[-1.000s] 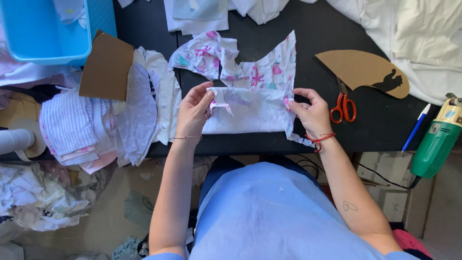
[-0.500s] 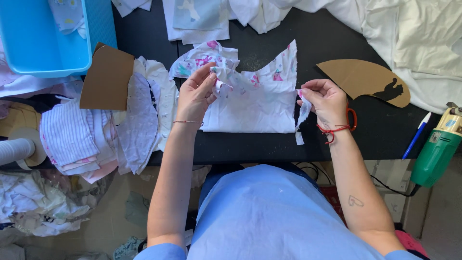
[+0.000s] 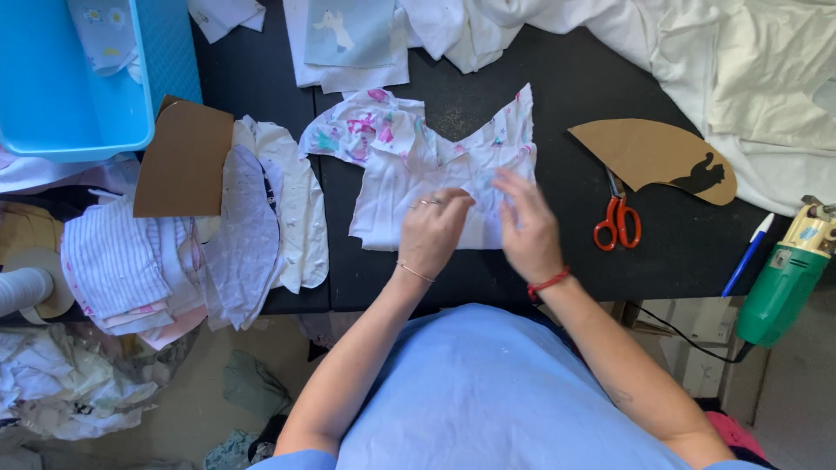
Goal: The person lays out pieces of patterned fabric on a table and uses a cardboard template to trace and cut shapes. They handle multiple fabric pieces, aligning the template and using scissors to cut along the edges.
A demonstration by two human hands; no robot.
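On black table, both hands, left, right, loosely flat on printed white fabric, scissors just beside

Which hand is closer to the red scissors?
The right hand. It rests on the printed white fabric, just left of the red scissors; the left hand lies farther left.

Black table; littered beige floor

I saw both hands resting on the printed white fabric piece at the centre of the black bench: the left hand pressed flat, the right hand just beside it, blurred. Red-handled scissors lay at three o'clock of them.
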